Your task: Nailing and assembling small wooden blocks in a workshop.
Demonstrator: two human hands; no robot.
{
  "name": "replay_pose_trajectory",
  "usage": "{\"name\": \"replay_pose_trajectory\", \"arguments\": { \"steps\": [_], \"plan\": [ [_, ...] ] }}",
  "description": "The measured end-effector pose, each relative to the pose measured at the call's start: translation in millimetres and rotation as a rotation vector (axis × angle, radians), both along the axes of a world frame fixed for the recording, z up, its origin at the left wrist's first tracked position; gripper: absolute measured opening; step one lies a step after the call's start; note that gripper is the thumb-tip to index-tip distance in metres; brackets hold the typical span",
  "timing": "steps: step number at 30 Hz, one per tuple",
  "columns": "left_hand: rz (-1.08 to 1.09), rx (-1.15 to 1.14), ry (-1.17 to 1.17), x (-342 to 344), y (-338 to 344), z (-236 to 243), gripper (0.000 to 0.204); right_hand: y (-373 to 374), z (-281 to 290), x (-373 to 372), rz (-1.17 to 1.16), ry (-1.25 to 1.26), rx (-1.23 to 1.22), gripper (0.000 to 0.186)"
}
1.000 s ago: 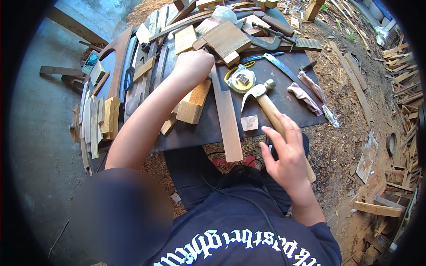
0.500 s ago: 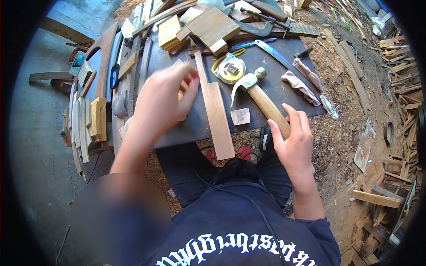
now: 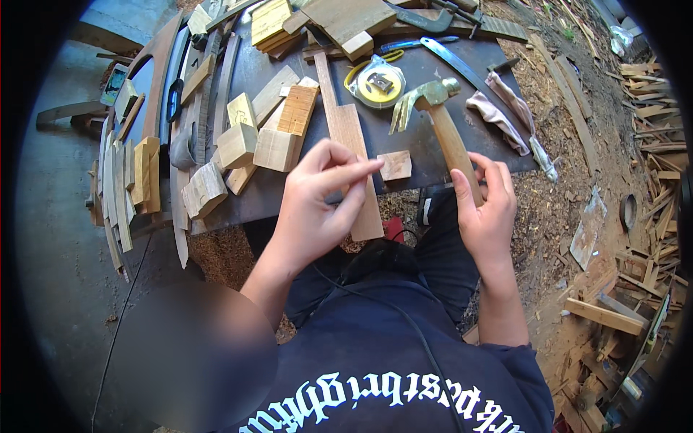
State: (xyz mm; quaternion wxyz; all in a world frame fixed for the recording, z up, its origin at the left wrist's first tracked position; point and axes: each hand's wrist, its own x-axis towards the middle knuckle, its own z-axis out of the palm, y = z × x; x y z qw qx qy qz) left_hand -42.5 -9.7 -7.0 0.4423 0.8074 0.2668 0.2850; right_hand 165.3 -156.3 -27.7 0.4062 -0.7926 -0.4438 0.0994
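While right hand grips hammer, left hand pinches closed, contents unclear.

bare forearms, dark navy shirt with white lettering, dark trousers.

Small flat rectangular card or packet at far left edge of dark worktable, green-edged, pale printed face, too blurred to tell which. Round yellow tape-measure case mid-table, with dark label patch in its centre. Dark top at lower edge, white lettering band across it. No signs, no screens seen.
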Motion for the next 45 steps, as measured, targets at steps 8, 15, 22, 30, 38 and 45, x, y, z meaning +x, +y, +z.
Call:
{"name": "replay_pose_trajectory", "arguments": {
  "steps": [8, 15, 22, 30, 38, 45],
  "plan": [
    [0.038, -0.056, -0.095, 18.7, 4.2, -14.6, 0.040, -1.0, -6.4, -0.9, -0.027, 0.007, 0.050, 0.035],
    [0.086, -0.111, -0.137, 15.1, 1.7, -25.1, 0.054, -1.0, -5.6, 3.3, 0.017, -0.043, 0.035, 0.035],
    [0.141, 0.107, -0.086, 16.3, 5.6, -27.3, 0.055, 4.2, -13.4, 2.0, 0.034, -0.063, 0.112, 0.033],
    [0.117, 0.211, -0.116, 2.7, -24.0, 6.1, 0.056, -5.0, -14.6, 1.5, 0.029, -0.127, -0.024, 0.031],
    [-0.199, 0.478, -0.532, -22.0, -39.1, 114.3, 0.034, -3.1, -15.2, -3.9, 0.033, -0.196, -0.037, 0.035],
    [-0.223, 0.257, -0.612, -17.4, -40.2, 121.3, 0.024, 0.6, -19.0, -2.2, 0.054, -0.236, -0.103, 0.037]
  ]
}}
